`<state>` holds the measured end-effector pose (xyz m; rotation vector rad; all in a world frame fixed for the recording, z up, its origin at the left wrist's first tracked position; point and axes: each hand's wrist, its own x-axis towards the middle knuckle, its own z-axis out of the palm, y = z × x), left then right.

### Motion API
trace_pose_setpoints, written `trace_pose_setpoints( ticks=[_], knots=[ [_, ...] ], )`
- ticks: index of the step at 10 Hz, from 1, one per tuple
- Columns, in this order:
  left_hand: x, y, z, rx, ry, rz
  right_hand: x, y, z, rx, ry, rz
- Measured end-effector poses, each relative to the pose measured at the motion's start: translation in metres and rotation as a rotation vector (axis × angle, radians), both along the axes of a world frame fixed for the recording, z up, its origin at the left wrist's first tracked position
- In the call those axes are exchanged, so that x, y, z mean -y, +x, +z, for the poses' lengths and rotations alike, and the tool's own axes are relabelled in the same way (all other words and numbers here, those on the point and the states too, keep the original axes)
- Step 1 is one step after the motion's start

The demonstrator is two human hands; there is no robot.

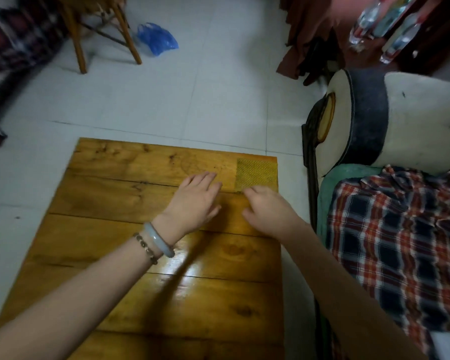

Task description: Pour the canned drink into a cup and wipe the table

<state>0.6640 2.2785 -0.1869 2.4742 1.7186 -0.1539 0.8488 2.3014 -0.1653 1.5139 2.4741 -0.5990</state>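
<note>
1 cloth [256, 175] lies flat at worktop [115, 183] far-right corner. L grip [195, 201] open flat, just left of cloth. R grip [268, 211] curled at cloth's near-left corner; pinch unclear.

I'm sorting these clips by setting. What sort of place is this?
Likely a home living room: a wooden table on a tiled floor, with a sofa and a plaid cloth beside it.

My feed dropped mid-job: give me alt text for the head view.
Two bare hands reach across a wooden table toward a yellow-green cloth lying flat at its far right corner: the left hand open beside it, the right hand at its near edge. No can or cup shows.
</note>
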Motion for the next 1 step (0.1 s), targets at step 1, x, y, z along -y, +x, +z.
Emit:
trace_pose_setpoints(
  ticks=[1],
  knots=[
    [0.0341, -0.0223, 0.0564, 0.009, 0.083, 0.05, 0.0211, -0.0213, 0.0571, -0.029, 0.081, 0.047]
  ],
)
